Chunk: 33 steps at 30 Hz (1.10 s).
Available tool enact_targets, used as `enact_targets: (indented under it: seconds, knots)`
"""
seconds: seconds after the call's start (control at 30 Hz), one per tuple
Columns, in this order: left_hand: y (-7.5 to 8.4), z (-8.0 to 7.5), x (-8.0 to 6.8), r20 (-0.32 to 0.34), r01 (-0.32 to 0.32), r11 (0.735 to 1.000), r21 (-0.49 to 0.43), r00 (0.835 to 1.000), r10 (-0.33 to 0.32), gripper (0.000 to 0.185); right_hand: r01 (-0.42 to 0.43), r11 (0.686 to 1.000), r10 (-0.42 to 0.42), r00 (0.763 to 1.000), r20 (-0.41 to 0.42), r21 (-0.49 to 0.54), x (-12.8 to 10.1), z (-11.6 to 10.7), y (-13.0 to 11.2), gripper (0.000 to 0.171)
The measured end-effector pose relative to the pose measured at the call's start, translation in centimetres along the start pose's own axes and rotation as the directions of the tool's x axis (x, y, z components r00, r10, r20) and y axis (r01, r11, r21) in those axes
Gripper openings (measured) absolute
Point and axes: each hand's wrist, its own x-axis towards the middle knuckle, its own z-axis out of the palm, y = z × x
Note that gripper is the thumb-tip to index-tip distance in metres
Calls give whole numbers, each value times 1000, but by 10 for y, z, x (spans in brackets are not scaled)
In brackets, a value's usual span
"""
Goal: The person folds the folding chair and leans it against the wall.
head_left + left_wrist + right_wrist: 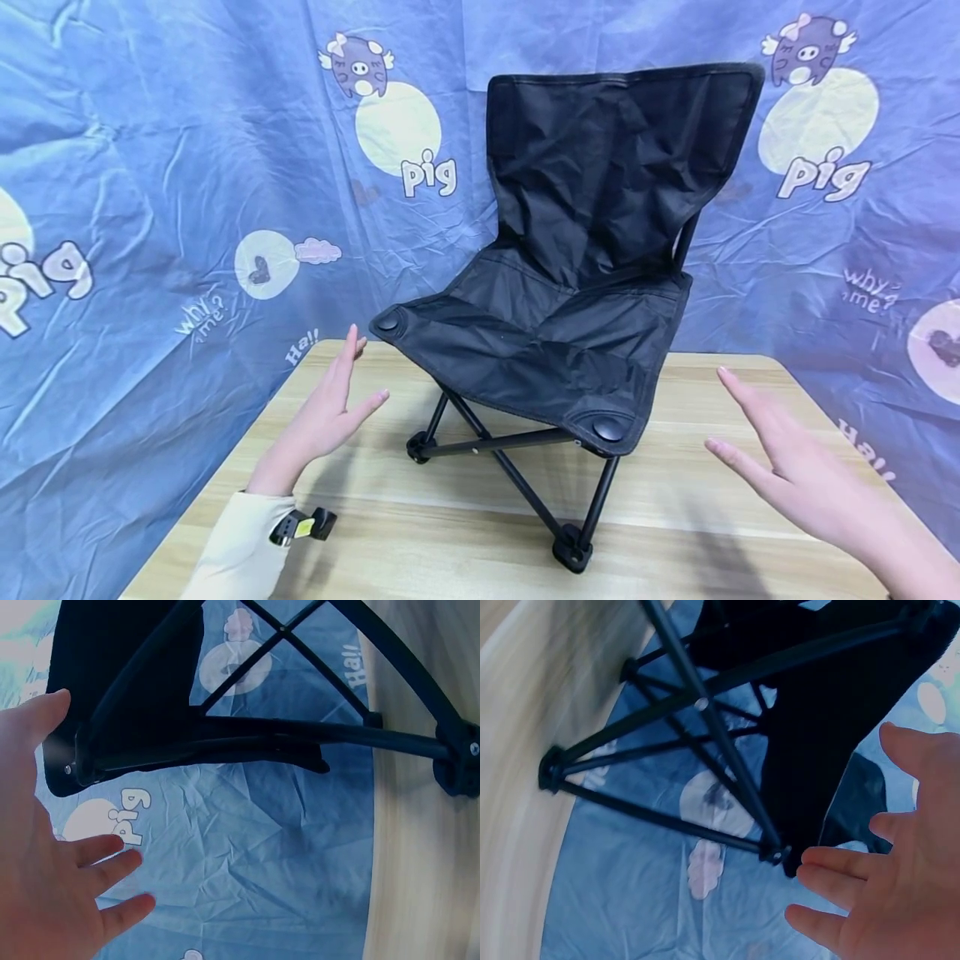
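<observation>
Chair (570,317) is standing unfolded on the table (390,525), legs (517,479) crossed under the seat and feet planted, so it's holding itself up w/o help. Left hand (333,408) is hovering just beside the front-left seat corner, fingers straight and spread, gripping nothing. Right hand (795,467) is hovering a bit further off the front-right corner, fingers likewise straight and spread, nothing in it. Palms are facing inward, flanking the chair on both sides, prob. for a two-sided hold. Blue pig-print cloth (172,208) is hanging behind as backdrop.
</observation>
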Motion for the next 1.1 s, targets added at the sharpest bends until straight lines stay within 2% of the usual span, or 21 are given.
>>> enact_targets:
  seconds: [0.17, 0.37, 0.5, 0.6, 0.77, 0.87, 0.93, 1.0, 1.1]
  knots:
    - [0, 4, 5, -29, -54, 994, -98, 998, 51, 96, 46, 998, -45, 999, -20, 50, 0, 5, -12, 81]
    - [2, 9, 11, -50, -107, 970, -219, 994, 98, 93, 97, 992, -95, 995, -30, 83, 1, 12, -25, 81]
    - [3, 12, 15, -71, -153, 937, -314, 988, 138, 89, 128, 979, -122, 991, -46, 157, 3, 17, -31, 79]
    - [3, 14, 17, -87, -182, 889, -420, 983, 160, 84, 179, 953, -166, 983, -72, 244, 6, 21, -33, 78]
    - [4, 16, 20, -87, -181, 792, -584, 983, 160, 77, 236, 863, -226, 971, -78, 447, 9, 28, -35, 73]
    - [4, 16, 23, -91, -162, 758, -632, 987, 135, 74, 259, 769, -280, 958, -57, 584, 13, 32, -36, 69]
    - [4, 17, 25, -91, -147, 726, -672, 989, 116, 72, 263, 704, -314, 948, -42, 660, 16, 34, -37, 66]
    - [3, 17, 27, -83, -131, 687, -715, 991, 103, 70, 246, 656, -329, 944, -23, 713, 18, 36, -39, 65]
    - [2, 18, 30, -68, -115, 611, -784, 993, 100, 67, 246, 578, -356, 934, -31, 778, 21, 41, -41, 64]
